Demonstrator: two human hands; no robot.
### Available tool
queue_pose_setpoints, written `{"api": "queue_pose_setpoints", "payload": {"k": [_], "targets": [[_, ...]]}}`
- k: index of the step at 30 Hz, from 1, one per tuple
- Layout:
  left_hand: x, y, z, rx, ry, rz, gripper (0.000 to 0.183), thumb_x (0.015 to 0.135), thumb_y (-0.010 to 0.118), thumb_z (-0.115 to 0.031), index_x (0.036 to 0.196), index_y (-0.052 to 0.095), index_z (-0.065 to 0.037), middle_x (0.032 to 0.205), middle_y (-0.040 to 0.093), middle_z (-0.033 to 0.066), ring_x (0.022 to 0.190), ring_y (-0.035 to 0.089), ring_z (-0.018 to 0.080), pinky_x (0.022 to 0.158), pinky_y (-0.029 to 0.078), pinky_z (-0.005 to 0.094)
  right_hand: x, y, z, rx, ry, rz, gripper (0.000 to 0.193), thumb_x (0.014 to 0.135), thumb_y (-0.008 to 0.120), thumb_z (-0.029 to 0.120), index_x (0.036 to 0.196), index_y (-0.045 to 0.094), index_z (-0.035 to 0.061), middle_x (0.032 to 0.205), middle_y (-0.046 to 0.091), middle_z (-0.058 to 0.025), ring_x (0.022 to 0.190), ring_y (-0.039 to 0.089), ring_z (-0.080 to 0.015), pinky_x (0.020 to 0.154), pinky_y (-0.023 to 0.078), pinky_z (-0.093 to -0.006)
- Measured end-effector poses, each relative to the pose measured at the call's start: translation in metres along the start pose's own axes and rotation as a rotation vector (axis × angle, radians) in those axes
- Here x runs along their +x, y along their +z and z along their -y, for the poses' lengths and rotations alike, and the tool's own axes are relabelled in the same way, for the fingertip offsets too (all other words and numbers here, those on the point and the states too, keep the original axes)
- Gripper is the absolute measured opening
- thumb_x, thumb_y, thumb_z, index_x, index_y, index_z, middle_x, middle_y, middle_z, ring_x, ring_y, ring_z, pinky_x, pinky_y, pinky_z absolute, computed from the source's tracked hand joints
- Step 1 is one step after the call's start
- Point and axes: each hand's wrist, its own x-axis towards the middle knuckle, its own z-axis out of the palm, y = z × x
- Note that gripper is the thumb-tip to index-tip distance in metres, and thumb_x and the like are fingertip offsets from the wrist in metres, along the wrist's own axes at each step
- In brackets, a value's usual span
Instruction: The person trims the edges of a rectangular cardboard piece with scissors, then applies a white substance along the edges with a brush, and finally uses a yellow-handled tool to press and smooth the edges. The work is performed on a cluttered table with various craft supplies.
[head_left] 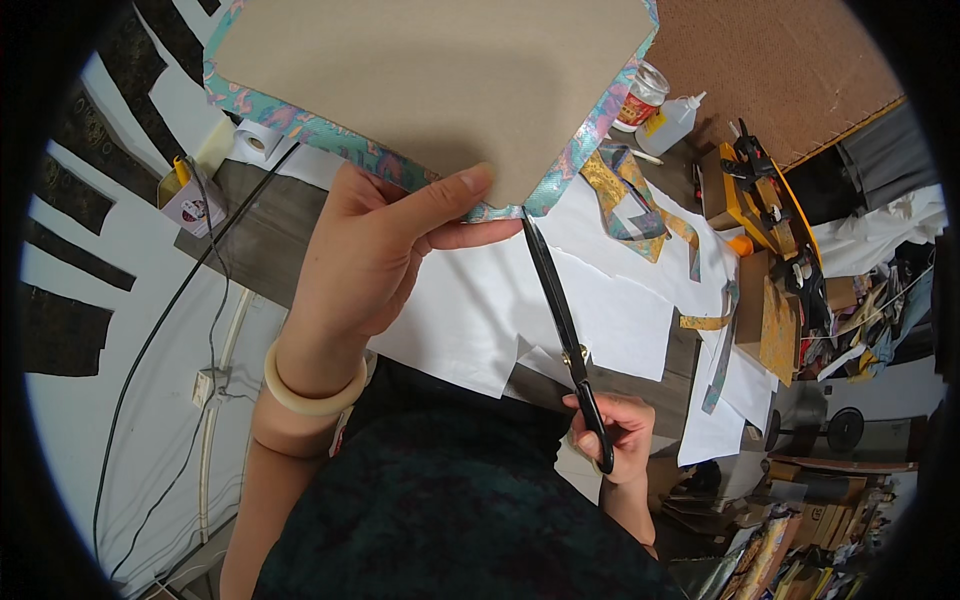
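Observation:
My left hand pinches the near edge of a beige board, thumb on its face and fingers beneath. Patterned teal and pink fabric is folded over the board's border. In my right hand is a pair of black-handled scissors, pointing up and away from me. The tips of the blades touch the fabric edge at the board's near corner, just right of my left fingers. The board is held up above the table, and its far side runs out of view.
White paper sheets cover much of the table. Patterned fabric strips lie on the right, near a can, a clear squeeze bottle and a yellow tool box. A black cable crosses at left.

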Motion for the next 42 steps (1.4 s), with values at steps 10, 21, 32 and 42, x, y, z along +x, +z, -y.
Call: {"api": "queue_pose_setpoints", "payload": {"k": [10, 21, 32, 42], "targets": [[-0.003, 0.006, 0.011, -0.119, 0.022, -0.060, 0.026, 0.092, 0.056, 0.001, 0.118, 0.055, 0.007, 0.111, 0.065, 0.0162, 0.098, 0.068, 0.0262, 0.087, 0.059, 0.0420, 0.003, 0.013, -0.008, 0.162, -0.088, 0.012, 0.045, 0.076, 0.076, 0.004, 0.116, 0.062, -0.0108, 0.071, 0.063, -0.0067, 0.060, 0.057, -0.0089, 0.052, 0.038, -0.0209], [-0.005, 0.010, 0.025, -0.176, 0.067, -0.081, 0.020, 0.095, 0.054, 0.000, 0.114, 0.057, 0.002, 0.107, 0.065, 0.0094, 0.099, 0.066, 0.0197, 0.095, 0.054, 0.0495, 0.000, 0.018, -0.010, 0.114, -0.012, -0.001, 0.042, 0.078, 0.076, 0.005, 0.115, 0.063, -0.0105, 0.068, 0.061, -0.0044, 0.058, 0.054, -0.0081, 0.052, 0.036, -0.0205], [-0.003, 0.008, 0.029, -0.188, 0.082, -0.054, 0.015, 0.094, 0.056, -0.001, 0.108, 0.061, 0.000, 0.099, 0.066, 0.0068, 0.093, 0.066, 0.0157, 0.092, 0.055, 0.0465, 0.001, 0.020, -0.011, 0.078, -0.010, -0.022, 0.042, 0.079, 0.077, 0.008, 0.115, 0.064, -0.0098, 0.067, 0.060, -0.0031, 0.058, 0.055, -0.0078, 0.052, 0.037, -0.0203], [-0.002, 0.014, 0.023, -0.178, 0.104, -0.124, 0.023, 0.092, 0.059, 0.001, 0.114, 0.061, 0.003, 0.108, 0.066, 0.0098, 0.099, 0.065, 0.0187, 0.085, 0.058, 0.0376, -0.006, 0.013, -0.013, 0.144, -0.070, -0.089, 0.052, 0.075, 0.080, 0.016, 0.115, 0.062, -0.0102, 0.080, 0.064, -0.0065, 0.062, 0.056, -0.0089, 0.055, 0.041, -0.0215]]}}
